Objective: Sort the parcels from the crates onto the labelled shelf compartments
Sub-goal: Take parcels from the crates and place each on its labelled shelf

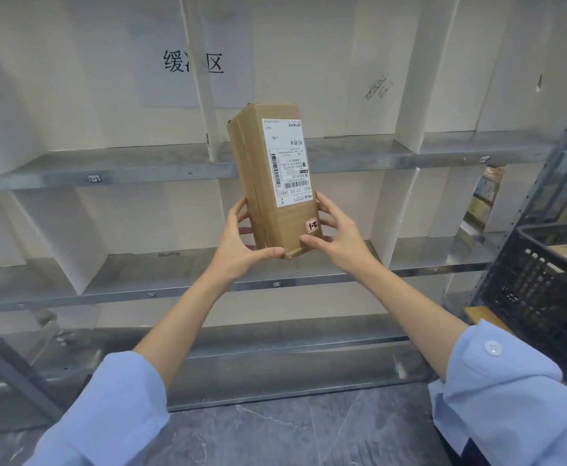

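While a black crate point(541, 284) at right edge of frame holds cardboard parcels, only partly visible, both arms reach up at centre. Left hand point(238, 242) & right hand point(337, 235) grip bottom end of upright brown parcel point(270, 173) w/ curled fingers, before metal shelf point(107, 169) compartments.

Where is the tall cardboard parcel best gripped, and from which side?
Probably its lower end, from both sides at once: the parcel is tall, narrow and upright, with flat side faces. The left hand and right hand hold it this way, thumbs near the bottom edge.
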Tool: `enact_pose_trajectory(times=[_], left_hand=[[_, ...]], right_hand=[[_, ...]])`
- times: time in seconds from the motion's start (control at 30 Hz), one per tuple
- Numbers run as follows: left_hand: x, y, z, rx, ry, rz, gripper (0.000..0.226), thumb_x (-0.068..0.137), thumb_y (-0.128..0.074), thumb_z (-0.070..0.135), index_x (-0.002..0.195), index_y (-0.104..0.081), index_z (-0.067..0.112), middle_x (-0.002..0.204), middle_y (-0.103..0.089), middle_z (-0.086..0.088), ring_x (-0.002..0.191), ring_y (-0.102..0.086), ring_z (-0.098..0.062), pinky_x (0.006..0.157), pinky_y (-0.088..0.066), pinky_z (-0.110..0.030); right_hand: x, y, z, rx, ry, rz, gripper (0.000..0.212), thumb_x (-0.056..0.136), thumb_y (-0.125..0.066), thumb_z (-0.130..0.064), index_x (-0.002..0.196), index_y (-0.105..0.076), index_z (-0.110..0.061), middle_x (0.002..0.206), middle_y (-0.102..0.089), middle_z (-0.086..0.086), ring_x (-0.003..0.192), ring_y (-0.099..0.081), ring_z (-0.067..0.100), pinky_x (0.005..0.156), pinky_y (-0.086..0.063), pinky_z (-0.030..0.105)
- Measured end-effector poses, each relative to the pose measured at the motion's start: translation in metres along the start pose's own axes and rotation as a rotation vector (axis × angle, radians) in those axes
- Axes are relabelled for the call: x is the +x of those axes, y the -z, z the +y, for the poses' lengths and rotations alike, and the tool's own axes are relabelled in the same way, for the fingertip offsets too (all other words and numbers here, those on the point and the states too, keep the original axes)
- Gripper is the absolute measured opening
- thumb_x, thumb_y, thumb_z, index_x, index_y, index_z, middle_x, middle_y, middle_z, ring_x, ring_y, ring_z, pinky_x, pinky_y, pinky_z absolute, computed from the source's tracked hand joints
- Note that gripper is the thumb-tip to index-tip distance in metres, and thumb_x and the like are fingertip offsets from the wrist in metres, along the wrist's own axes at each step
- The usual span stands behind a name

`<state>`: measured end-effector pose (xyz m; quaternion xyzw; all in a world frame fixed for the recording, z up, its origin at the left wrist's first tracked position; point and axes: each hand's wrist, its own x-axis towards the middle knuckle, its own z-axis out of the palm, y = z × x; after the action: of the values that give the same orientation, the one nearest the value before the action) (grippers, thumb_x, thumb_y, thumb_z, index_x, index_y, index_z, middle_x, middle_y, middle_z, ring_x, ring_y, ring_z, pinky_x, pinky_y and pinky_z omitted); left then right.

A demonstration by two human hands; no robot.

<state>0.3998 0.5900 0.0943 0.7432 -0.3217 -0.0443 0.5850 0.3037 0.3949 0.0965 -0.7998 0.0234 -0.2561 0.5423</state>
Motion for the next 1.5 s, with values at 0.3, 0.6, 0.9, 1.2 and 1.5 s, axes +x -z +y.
enact_pose_trajectory(times=[0.3, 0.6, 0.9, 1.2, 1.5], left_hand=[[0.0, 0.004, -0.007, -0.012, -0.059, 0.034, 0.142, 0.045, -0.095, 0.052, 0.149, 0.003, 0.053, 0.148, -0.031, -0.003, 0.126, -0.053, -0.025, 0.086, -0.053, -0.017], [0.0, 0.006, -0.004, 0.036, -0.12, 0.135, 0.125, 0.052, -0.094, 0.04, 0.147, -0.013, 0.036, 0.149, -0.028, 0.008, 0.117, -0.056, -0.013, 0.075, -0.056, -0.019], [0.006, 0.02, 0.005, 0.023, -0.126, 0.212, 0.148, 0.048, -0.096, 0.036, 0.152, 0.008, 0.043, 0.152, -0.026, 0.0, 0.118, -0.058, -0.015, 0.077, -0.054, -0.023], [0.008, 0.032, 0.003, -0.033, -0.116, 0.316, 0.122, 0.057, -0.095, 0.028, 0.147, -0.014, 0.041, 0.146, -0.033, -0.002, 0.115, -0.061, -0.016, 0.084, -0.057, -0.024], [0.0, 0.041, -0.012, 0.012, -0.066, 0.365, 0.091, 0.07, -0.089, 0.023, 0.138, -0.03, 0.033, 0.143, -0.039, 0.004, 0.117, -0.058, -0.014, 0.079, -0.048, -0.008]], right_hand=[[-0.003, -0.003, -0.007, -0.076, 0.043, -0.076, 0.07, 0.088, -0.071, -0.013, 0.147, -0.035, -0.025, 0.145, -0.041, -0.005, 0.121, -0.044, -0.003, 0.097, -0.042, 0.012], [-0.005, -0.006, -0.003, 0.048, 0.003, -0.061, 0.068, 0.088, -0.067, 0.001, 0.147, -0.038, -0.018, 0.132, -0.051, -0.01, 0.131, -0.041, 0.001, 0.088, -0.041, 0.006], [-0.001, 0.004, 0.005, 0.026, -0.075, -0.031, 0.054, 0.085, -0.072, -0.001, 0.134, -0.05, -0.008, 0.127, -0.058, 0.001, 0.121, -0.052, 0.015, 0.11, -0.04, 0.034], [0.001, 0.009, 0.011, 0.125, -0.092, 0.068, 0.05, 0.081, -0.071, 0.008, 0.127, -0.058, -0.008, 0.12, -0.063, 0.003, 0.109, -0.057, 0.007, 0.092, -0.042, 0.008], [0.008, 0.013, 0.014, 0.245, -0.14, 0.176, 0.071, 0.082, -0.066, 0.015, 0.143, -0.044, -0.016, 0.134, -0.049, 0.013, 0.124, -0.053, 0.024, 0.097, -0.045, 0.014]])
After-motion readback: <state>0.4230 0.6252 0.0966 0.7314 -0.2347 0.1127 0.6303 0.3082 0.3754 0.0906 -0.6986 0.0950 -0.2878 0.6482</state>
